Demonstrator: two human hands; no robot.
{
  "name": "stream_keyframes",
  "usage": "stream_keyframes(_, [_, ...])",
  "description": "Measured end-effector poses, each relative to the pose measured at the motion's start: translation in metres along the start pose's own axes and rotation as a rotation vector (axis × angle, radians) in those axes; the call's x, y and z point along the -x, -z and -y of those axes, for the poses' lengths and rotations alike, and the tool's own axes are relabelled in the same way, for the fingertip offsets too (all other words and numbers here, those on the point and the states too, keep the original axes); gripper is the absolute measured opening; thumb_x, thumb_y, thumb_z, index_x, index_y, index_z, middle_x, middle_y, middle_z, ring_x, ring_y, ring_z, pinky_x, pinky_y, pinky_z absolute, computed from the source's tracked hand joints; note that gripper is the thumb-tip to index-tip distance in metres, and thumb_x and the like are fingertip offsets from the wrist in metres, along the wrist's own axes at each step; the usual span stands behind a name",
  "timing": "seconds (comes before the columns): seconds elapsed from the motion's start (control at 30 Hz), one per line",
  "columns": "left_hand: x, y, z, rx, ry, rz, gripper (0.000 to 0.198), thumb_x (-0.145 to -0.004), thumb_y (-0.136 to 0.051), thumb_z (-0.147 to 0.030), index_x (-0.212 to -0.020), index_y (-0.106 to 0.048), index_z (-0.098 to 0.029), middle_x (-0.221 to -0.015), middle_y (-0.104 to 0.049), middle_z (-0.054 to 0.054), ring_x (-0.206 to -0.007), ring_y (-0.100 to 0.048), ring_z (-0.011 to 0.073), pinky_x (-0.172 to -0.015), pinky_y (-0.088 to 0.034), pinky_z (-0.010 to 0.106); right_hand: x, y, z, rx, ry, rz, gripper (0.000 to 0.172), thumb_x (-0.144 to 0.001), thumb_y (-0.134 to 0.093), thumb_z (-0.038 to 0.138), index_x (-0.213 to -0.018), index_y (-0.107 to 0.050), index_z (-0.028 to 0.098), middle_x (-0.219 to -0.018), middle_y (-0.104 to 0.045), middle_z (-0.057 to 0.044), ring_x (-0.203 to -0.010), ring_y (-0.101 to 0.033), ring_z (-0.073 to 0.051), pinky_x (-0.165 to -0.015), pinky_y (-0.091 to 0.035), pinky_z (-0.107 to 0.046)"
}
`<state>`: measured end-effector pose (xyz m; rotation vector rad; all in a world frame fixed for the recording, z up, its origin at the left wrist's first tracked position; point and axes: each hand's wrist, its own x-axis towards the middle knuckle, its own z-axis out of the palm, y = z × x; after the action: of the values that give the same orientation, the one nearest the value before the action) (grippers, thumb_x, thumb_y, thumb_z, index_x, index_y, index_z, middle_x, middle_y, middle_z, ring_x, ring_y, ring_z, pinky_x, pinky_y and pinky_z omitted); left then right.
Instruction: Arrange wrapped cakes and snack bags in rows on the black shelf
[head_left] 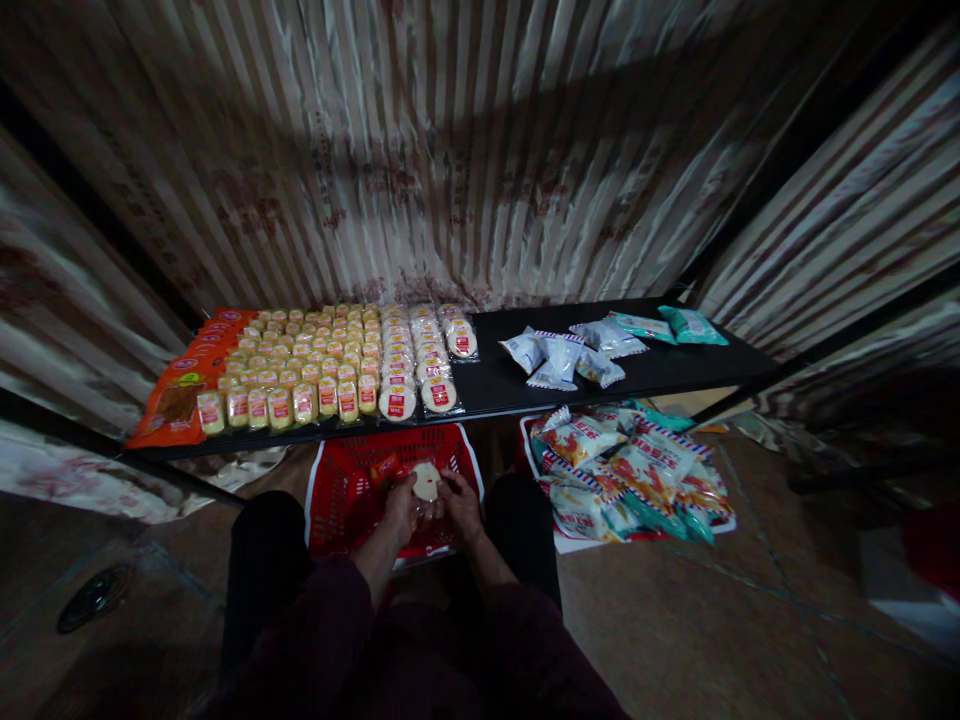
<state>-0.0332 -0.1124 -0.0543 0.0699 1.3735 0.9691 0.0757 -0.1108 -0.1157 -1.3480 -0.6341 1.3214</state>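
Between my two hands is a round, pale wrapped cake [427, 481], held over a red plastic basket [325, 500] with a white rim. My left hand [401, 507] grips its left side and my right hand [460, 505] its right side, with clear wrapper showing below. In the basket, behind my left hand, lies a small orange-red packet [385, 466]. On the black shelf [487, 385] above, similar round wrapped cakes [438, 393] stand in columns, the rightmost one short. Left of them sit many rows of small yellow wrapped cakes [304, 402].
An orange bag [180, 385] lies at the shelf's left end. White-blue snack bags [556, 358] and teal bags [691, 325] rest on its right half. A second basket, below right, is heaped with snack bags [651, 465]. Black poles and patterned curtains [420, 150] surround the shelf.
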Motion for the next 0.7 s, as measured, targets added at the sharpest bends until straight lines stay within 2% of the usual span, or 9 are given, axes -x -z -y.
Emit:
stream_keyframes(0.13, [0.002, -0.001, -0.003, -0.011, 0.038, -0.014, 0.024, -0.084, -0.056, -0.036, -0.079, -0.062, -0.013, -0.051, -0.057, 0.003, -0.038, -0.051, 0.0126, -0.039, -0.04, 0.022, 0.001, 0.0, 0.0, 0.108, 0.054, -0.016, 0.029, -0.054, -0.076, 0.039, -0.078, -0.071, 0.023, -0.079, -0.071, -0.002, -0.077, -0.065, -0.022, -0.073, -0.053, -0.034])
stream_keyframes(0.4, [0.003, 0.0, -0.004, -0.022, 0.018, -0.037, 0.022, -0.081, -0.059, -0.035, -0.074, -0.06, -0.015, -0.053, -0.057, 0.002, -0.042, -0.053, 0.0129, -0.041, -0.041, 0.022, 0.005, 0.0, 0.007, 0.248, 0.155, -0.01, 0.022, -0.059, -0.07, 0.035, -0.078, -0.073, 0.024, -0.089, -0.071, -0.002, -0.084, -0.064, -0.02, -0.086, -0.049, -0.035])
stream_keyframes(0.53, [0.003, -0.001, -0.002, -0.014, -0.069, -0.022, 0.014, -0.079, -0.062, -0.029, -0.073, -0.059, -0.016, -0.051, -0.052, -0.003, -0.039, -0.049, 0.0092, -0.042, -0.039, 0.02, 0.01, -0.004, 0.014, 0.197, 0.049, 0.022, 0.025, -0.058, -0.074, 0.037, -0.08, -0.074, 0.025, -0.085, -0.073, -0.001, -0.083, -0.065, -0.021, -0.084, -0.05, -0.036])
stream_keyframes(0.7, [-0.002, -0.005, 0.002, -0.009, -0.13, 0.032, 0.019, -0.072, -0.069, -0.032, -0.075, -0.06, -0.016, -0.062, -0.06, 0.0, -0.05, -0.057, 0.0098, -0.051, -0.046, 0.021, 0.024, -0.011, 0.031, 0.13, -0.035, 0.202, 0.044, -0.066, -0.068, 0.057, -0.094, -0.072, 0.023, -0.093, -0.073, -0.004, -0.093, -0.066, -0.023, -0.083, -0.051, -0.034])
